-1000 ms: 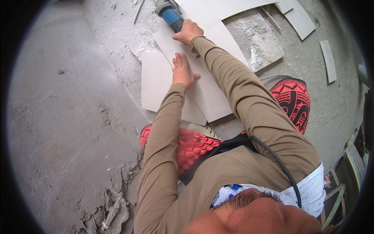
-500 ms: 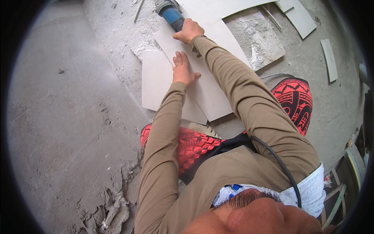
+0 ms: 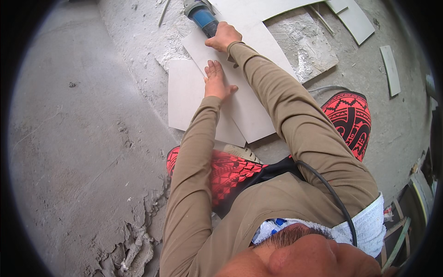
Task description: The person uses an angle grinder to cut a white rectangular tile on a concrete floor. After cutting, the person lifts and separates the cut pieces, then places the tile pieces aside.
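My right hand grips the dark lower body of a blue-and-grey power tool, apparently an angle grinder, at the top centre; its working end is partly cut off by the frame. Just below it my left hand lies open, fingers stretched out, on a long pale tile. A second pale tile sits beside that one on the left, their edges meeting near my left hand. A black cord runs over my right upper arm toward my shoulder.
Rough concrete floor spreads left, with crumbled mortar lower down. Tile offcuts and a narrow strip lie right, near a dust-covered slab. My patterned knees and a sandal are below the tiles; scrap strips at lower right.
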`<state>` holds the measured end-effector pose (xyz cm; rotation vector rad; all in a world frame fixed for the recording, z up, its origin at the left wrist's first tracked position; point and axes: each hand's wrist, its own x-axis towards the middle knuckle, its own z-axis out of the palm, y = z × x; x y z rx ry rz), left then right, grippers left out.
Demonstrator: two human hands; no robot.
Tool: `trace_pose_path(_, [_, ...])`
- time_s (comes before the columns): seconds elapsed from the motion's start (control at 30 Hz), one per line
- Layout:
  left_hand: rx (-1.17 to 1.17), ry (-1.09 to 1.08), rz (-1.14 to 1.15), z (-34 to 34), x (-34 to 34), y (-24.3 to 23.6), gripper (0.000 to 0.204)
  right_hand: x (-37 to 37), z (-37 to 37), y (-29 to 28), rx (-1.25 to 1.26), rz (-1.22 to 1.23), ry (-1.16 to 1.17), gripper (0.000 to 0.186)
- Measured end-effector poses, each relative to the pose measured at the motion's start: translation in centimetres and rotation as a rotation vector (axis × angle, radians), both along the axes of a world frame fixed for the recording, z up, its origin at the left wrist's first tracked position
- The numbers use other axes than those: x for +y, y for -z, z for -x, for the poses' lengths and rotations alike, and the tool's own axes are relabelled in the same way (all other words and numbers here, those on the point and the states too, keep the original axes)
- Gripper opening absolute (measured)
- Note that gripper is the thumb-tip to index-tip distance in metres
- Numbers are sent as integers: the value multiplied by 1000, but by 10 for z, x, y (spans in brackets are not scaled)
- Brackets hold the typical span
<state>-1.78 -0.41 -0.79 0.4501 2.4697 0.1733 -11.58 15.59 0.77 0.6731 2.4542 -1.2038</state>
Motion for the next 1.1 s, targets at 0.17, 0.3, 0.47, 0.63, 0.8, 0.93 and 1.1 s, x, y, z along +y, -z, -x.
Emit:
trace_pose_path(0.17, [0, 1, 3, -1, 0, 0, 119, 2, 0, -1, -19, 28, -13, 68])
trace_pose_path(0.3, [-8, -4, 2, 0, 1, -1, 118, 2, -1, -2, -22, 29, -7, 68])
trace_pose_path(0.47, [0, -2, -5, -1, 1, -2, 118, 3, -1, -1, -29, 44, -9, 68])
trace_pose_path(0.63, [-8, -5, -3, 0, 1, -1, 118, 3, -2, -2, -37, 45, -11, 68])
trace_pose_path(0.8, [-8, -6, -2, 0, 1, 0, 119, 3, -4, -2, -34, 54, -5, 67])
trace_pose_path(0.93, [0, -3, -14, -1, 1, 0, 120, 1, -6, 2, 34, 1, 28, 62])
trace_pose_path(1.1, [2, -3, -9, -1, -2, 4, 121, 1, -6, 2, 35, 12, 22, 61])
